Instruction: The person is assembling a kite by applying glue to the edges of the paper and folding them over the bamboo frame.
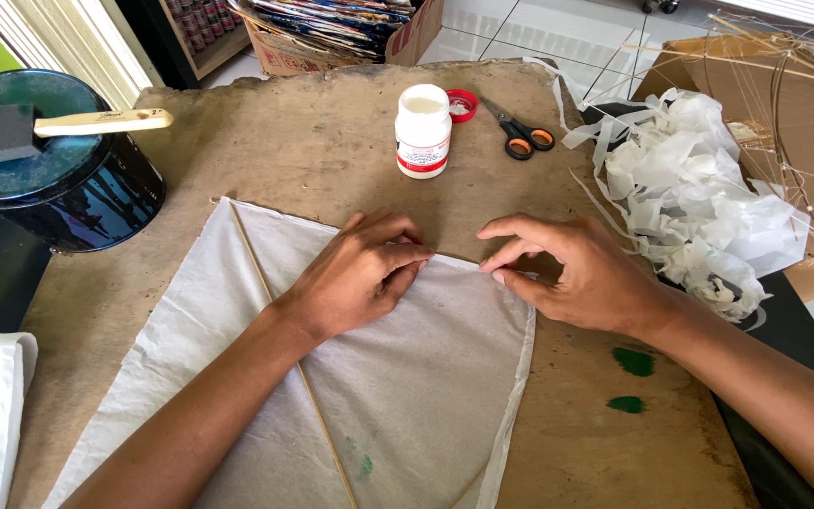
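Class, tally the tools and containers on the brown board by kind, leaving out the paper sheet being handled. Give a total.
Glue bottle: 1
Red cap: 1
Scissors: 1
Dark round tin: 1
Wooden-handled brush: 1
Total: 5

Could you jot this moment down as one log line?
left hand: pressing white paper sheet edge | right hand: pinching same edge | thin stick: under paper | glue bottle: open

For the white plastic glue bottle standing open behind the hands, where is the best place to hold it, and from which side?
Probably around the middle of the white plastic glue bottle's round body, coming from its right side, between it and the black scissors with orange handles. It stands upright with its mouth open, the red cap lying beside it, so a level side grip should keep it from spilling.
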